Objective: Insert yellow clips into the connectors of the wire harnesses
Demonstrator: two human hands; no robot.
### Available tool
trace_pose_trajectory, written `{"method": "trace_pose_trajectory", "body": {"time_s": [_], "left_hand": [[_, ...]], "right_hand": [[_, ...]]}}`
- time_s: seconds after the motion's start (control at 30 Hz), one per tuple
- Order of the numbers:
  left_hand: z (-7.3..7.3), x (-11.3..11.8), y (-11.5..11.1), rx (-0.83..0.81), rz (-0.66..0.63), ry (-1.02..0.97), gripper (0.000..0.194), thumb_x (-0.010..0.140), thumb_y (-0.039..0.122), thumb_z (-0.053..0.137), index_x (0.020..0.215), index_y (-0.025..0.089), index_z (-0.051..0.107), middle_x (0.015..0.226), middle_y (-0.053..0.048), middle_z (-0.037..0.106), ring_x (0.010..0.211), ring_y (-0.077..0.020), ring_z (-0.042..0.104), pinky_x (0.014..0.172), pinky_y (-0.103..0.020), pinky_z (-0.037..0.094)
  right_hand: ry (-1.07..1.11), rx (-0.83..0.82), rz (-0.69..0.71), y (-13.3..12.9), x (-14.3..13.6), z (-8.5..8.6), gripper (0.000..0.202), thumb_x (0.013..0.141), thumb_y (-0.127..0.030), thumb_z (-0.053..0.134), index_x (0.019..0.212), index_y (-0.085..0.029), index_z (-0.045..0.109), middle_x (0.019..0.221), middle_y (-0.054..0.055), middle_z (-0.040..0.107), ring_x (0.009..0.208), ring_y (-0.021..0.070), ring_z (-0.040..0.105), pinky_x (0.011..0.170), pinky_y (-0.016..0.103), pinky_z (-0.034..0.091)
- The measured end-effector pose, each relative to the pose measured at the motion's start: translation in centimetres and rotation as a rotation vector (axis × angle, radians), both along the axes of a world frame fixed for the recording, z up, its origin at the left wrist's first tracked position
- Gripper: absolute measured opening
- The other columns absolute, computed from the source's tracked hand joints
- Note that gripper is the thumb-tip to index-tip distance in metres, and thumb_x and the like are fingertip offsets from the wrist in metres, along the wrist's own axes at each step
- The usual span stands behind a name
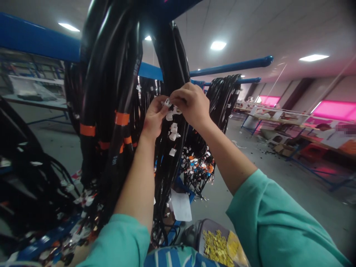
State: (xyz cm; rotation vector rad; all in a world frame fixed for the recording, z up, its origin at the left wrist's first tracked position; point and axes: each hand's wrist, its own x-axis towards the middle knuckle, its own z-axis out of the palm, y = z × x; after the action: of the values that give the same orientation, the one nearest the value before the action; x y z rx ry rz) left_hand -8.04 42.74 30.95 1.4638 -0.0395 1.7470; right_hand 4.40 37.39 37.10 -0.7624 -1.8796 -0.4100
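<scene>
In the head view, a small white connector (pixel 167 102) is pinched between the thumb and fingers of my left hand (pixel 154 118). My right hand (pixel 193 104) is closed right beside it, fingertips pressed together; what they hold is hidden. More white connectors (pixel 174 132) hang just below my hands, against a hanging bundle of black cables (pixel 162 167). To the left, thick black cable bundles (pixel 111 74) with orange tape bands (pixel 121 118) hang close to my left forearm.
Blue rack bars (pixel 230 66) carry another cable bundle (pixel 224 92) at right. Below are many coloured connectors (pixel 198 165), a white sheet (pixel 180 205) and a container of yellow pieces (pixel 217 246). Worktables (pixel 261 118) and a person (pixel 330 133) are farther right.
</scene>
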Motion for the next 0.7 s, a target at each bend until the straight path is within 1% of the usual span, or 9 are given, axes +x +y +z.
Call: {"method": "trace_pose_trajectory", "body": {"time_s": [0.07, 0.13, 0.23, 0.33, 0.5, 0.7], "left_hand": [[0.00, -0.11, -0.04, -0.017, -0.042, 0.015, 0.023, 0.072, 0.033, 0.074, 0.090, 0.026, 0.062, 0.080, 0.003, 0.062, 0.070, -0.0101, 0.059, 0.065, -0.021, 0.048], [0.00, -0.21, 0.00, -0.036, -0.055, 0.022, 0.021, 0.073, 0.031, 0.073, 0.091, 0.026, 0.062, 0.079, 0.004, 0.062, 0.070, -0.0098, 0.060, 0.065, -0.021, 0.048], [0.00, -0.31, 0.15, -0.047, -0.092, 0.019, 0.021, 0.073, 0.030, 0.072, 0.091, 0.025, 0.062, 0.078, 0.004, 0.062, 0.068, -0.0093, 0.059, 0.064, -0.021, 0.047], [0.01, -0.35, 0.26, -0.047, -0.127, 0.022, 0.019, 0.075, 0.029, 0.070, 0.091, 0.024, 0.061, 0.077, 0.003, 0.063, 0.068, -0.0092, 0.059, 0.064, -0.021, 0.047], [0.07, -0.38, 0.21, -0.082, -0.108, 0.052, 0.013, 0.080, 0.026, 0.065, 0.092, 0.022, 0.060, 0.081, 0.002, 0.064, 0.070, -0.0100, 0.061, 0.065, -0.022, 0.047], [0.20, -0.38, 0.29, -0.070, -0.091, 0.055, 0.009, 0.081, 0.024, 0.064, 0.090, 0.022, 0.061, 0.080, 0.002, 0.064, 0.074, -0.0113, 0.062, 0.068, -0.024, 0.048]], "right_hand": [[0.014, 0.016, 0.011, 0.31, -0.07, -0.34, 0.014, 0.084, -0.023, 0.053, 0.078, -0.019, 0.065, 0.080, 0.002, 0.050, 0.087, 0.0173, 0.050, 0.084, 0.035, 0.040], [0.022, 0.003, 0.027, 0.55, -0.12, -0.51, 0.014, 0.085, -0.024, 0.053, 0.079, -0.019, 0.065, 0.079, 0.001, 0.047, 0.085, 0.0163, 0.049, 0.085, 0.035, 0.039], [0.021, -0.027, 0.035, 0.70, -0.14, -0.51, 0.014, 0.085, -0.024, 0.054, 0.079, -0.019, 0.065, 0.076, 0.000, 0.043, 0.083, 0.0151, 0.047, 0.087, 0.036, 0.039], [0.012, -0.037, 0.029, 0.66, -0.10, -0.44, 0.013, 0.084, -0.023, 0.055, 0.079, -0.019, 0.066, 0.076, 0.000, 0.042, 0.083, 0.0151, 0.046, 0.088, 0.037, 0.039], [-0.027, -0.051, 0.055, 0.54, 0.12, -0.30, 0.010, 0.083, -0.022, 0.057, 0.080, -0.019, 0.066, 0.076, 0.000, 0.043, 0.082, 0.0149, 0.046, 0.088, 0.038, 0.041], [-0.052, -0.071, 0.090, 0.48, 0.44, -0.12, 0.010, 0.083, -0.023, 0.058, 0.080, -0.019, 0.066, 0.076, 0.001, 0.044, 0.081, 0.0142, 0.047, 0.084, 0.036, 0.043]]}}
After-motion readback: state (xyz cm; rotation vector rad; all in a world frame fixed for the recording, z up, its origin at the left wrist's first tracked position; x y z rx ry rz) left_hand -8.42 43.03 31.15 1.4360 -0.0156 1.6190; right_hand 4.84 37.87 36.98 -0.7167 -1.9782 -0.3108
